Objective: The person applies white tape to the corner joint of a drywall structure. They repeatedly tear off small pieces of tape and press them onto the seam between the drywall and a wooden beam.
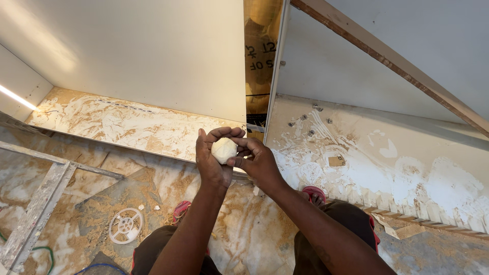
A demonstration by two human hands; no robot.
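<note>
- Left hand: centre frame, palm up, fingers curled inward, cupped.
- Right hand: touching the left, fingertips pinched together.
- Both forearms rise from the bottom edge.

Both forearms are bare from the elbow down, with no sleeve, watch, ring or glove showing on the left hand or the right hand. The person wears dark brown trousers, seen at both knees in the lower middle of the frame, with a strip of red cloth at the outer edge of the right leg. On the feet are pinkish-red sandals, one peeking out beside each forearm.
</note>
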